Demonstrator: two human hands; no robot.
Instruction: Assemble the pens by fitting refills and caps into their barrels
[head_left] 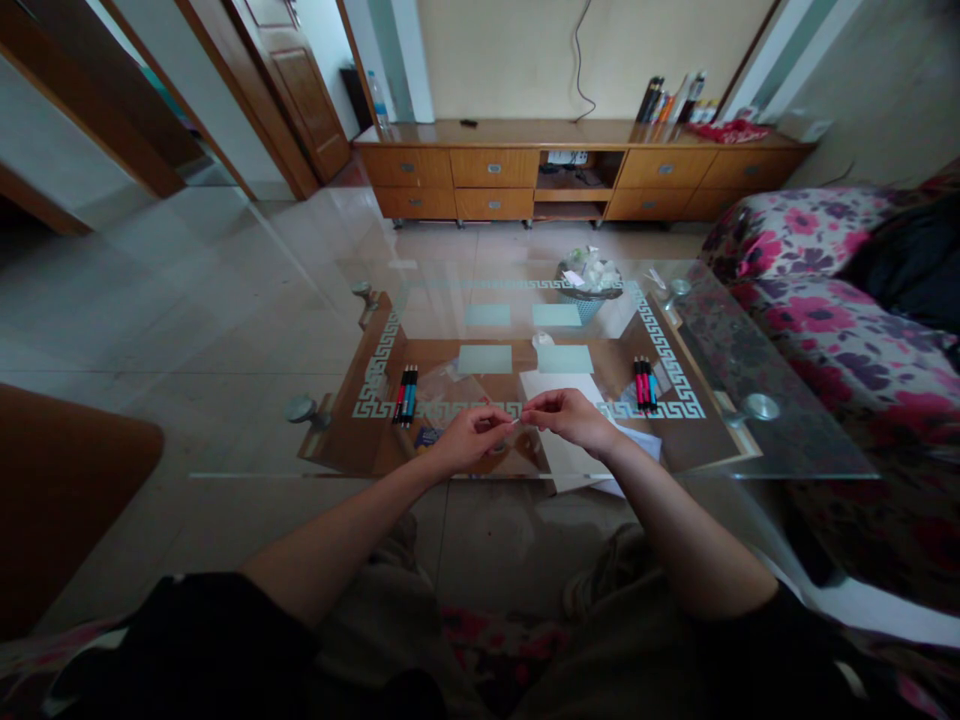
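Above the near part of a glass table (247,474), my left hand (474,436) and my right hand (571,417) meet with fingers pinched. Between their fingertips is a small, thin, pale piece (515,420), too small to name; both hands seem to grip it. To the left of my left hand lies a group of pens (406,396) in black, red and blue. Another group of pens (644,384), with red, black and blue bodies, lies to the right of my right hand.
White papers (568,458) show beneath my right hand, apparently on the shelf under the glass. A filled waste basket (590,285) stands beyond the table. A flowered sofa (802,310) is at the right, a wooden cabinet (491,170) along the wall.
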